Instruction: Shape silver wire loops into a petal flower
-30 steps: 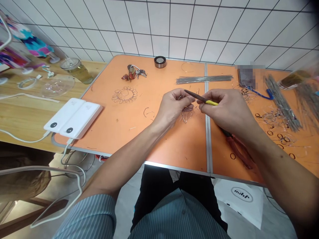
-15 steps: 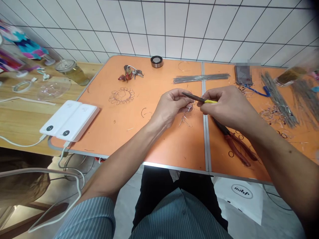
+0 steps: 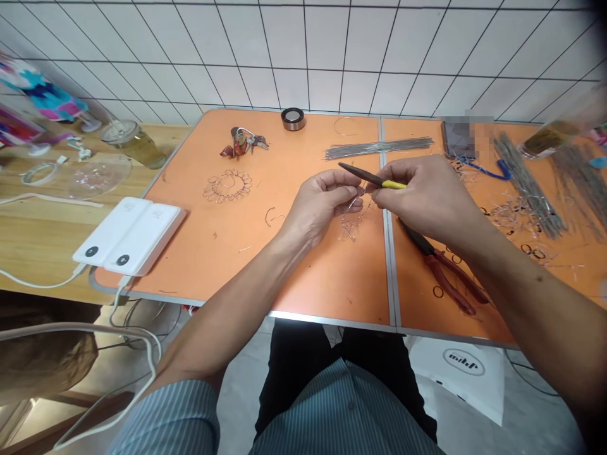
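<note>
My left hand [image 3: 327, 202] pinches a thin bent wire piece [image 3: 351, 224], whose loops hang below the fingertips over the orange table [image 3: 332, 278]. Close on its right, my right hand [image 3: 417, 186] is closed around a dark pointed tool with a yellow handle [image 3: 393, 184]; the tip points left, above my left fingers. The right fingertips meet the wire near the left ones, with fine detail too small to tell. Red-handled pliers [image 3: 448, 272] lie below my right hand. A flower-like wire ring [image 3: 227, 185] rests on the table to the left.
Straight wires [image 3: 379, 148] and a tape roll [image 3: 293, 119] lie toward the wall, with keys [image 3: 244, 143] to the left. Further right are a phone [image 3: 458, 139], a blue-handled tool [image 3: 502, 169] and wire bundles [image 3: 531, 186]. White power banks [image 3: 130, 237] sit at the left edge.
The view has shifted slightly. The dark tool's tip has moved a little left and up relative to my left hand, and my right hand has come slightly closer. The hanging wire has turned.
</note>
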`<move>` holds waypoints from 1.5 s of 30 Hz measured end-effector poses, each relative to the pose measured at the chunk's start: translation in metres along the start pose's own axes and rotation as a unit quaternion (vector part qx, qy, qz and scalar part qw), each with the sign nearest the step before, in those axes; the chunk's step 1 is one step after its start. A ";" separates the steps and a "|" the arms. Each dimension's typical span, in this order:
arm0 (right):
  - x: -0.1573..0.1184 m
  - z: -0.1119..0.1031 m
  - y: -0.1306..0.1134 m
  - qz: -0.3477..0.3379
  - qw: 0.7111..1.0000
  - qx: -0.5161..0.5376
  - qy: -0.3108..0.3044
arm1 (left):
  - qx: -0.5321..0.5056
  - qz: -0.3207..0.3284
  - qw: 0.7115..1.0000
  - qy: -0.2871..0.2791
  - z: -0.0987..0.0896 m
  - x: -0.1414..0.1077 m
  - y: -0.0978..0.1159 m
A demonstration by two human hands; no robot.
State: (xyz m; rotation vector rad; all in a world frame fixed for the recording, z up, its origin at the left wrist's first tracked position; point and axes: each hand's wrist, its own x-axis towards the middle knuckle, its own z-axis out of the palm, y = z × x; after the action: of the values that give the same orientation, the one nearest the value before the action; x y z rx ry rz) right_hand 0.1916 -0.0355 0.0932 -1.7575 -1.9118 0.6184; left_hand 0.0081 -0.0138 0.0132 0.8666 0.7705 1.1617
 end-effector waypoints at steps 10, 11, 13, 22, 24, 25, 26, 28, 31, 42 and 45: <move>0.005 0.003 0.000 -0.001 1.000 0.019 0.001 | 0.045 0.055 0.997 0.012 -0.002 0.001 -0.001; 0.006 0.003 0.000 0.003 1.000 0.020 0.001 | 0.050 0.058 0.997 0.014 -0.002 0.002 -0.002; 0.006 0.004 0.000 0.004 1.000 0.018 0.002 | 0.053 0.058 0.997 0.017 -0.001 0.002 -0.002; 0.006 0.002 -0.007 0.008 1.000 0.012 -0.025 | 0.055 0.062 0.996 0.032 -0.001 0.003 -0.005; 0.006 0.001 -0.008 0.009 0.999 0.012 -0.032 | 0.058 0.057 0.996 0.036 0.000 0.002 -0.005; 0.006 0.000 -0.009 0.010 0.999 0.010 -0.034 | 0.059 0.054 0.996 0.039 0.001 0.002 -0.004; 0.006 0.000 -0.010 0.014 0.999 0.005 -0.036 | 0.059 0.052 0.996 0.041 0.002 0.001 -0.004; 0.006 -0.002 -0.012 0.024 0.999 -0.014 -0.036 | 0.062 0.050 0.996 0.047 0.003 -0.001 -0.003; 0.005 -0.004 -0.016 0.035 0.998 -0.048 -0.032 | 0.071 0.046 0.995 0.058 0.004 -0.001 -0.003; 0.002 -0.011 -0.023 0.011 0.998 -0.054 -0.022 | 0.047 -0.019 0.996 0.069 0.004 -0.002 0.001; 0.001 -0.011 -0.022 0.020 0.999 -0.032 -0.026 | 0.024 -0.032 0.997 0.067 0.003 -0.001 0.001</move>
State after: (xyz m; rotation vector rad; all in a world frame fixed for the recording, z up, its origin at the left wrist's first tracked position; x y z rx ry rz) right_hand 0.1808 -0.0366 0.1157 -1.8392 -1.9563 0.6288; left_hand 0.0097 -0.0146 0.0159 0.8031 0.9327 1.1563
